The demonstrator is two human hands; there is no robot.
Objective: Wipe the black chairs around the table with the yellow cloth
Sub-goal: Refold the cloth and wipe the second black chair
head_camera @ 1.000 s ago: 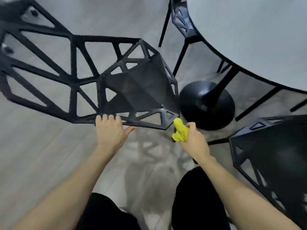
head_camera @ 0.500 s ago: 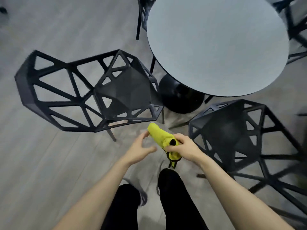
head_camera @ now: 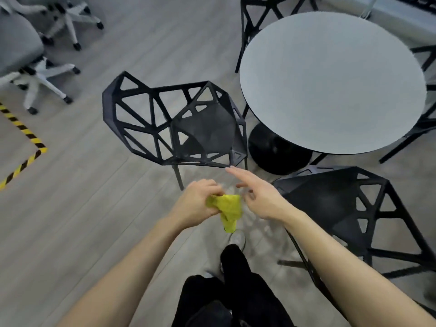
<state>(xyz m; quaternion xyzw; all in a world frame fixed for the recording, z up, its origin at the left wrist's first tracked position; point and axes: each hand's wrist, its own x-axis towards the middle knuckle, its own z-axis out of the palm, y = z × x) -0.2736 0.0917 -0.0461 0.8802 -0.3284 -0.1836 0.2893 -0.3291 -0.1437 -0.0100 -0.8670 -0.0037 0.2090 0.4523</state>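
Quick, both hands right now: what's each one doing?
Left hand: grips the yellow cloth.
Right hand: open, fingers extended, holding nothing.

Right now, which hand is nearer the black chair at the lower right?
Right. The right hand, fingers spread and open, sits just left of that black chair. The left hand is further left, gripping the yellow cloth.

Bare forearms (head_camera: 132,263), black trousers (head_camera: 236,298), pale shoe (head_camera: 236,238)
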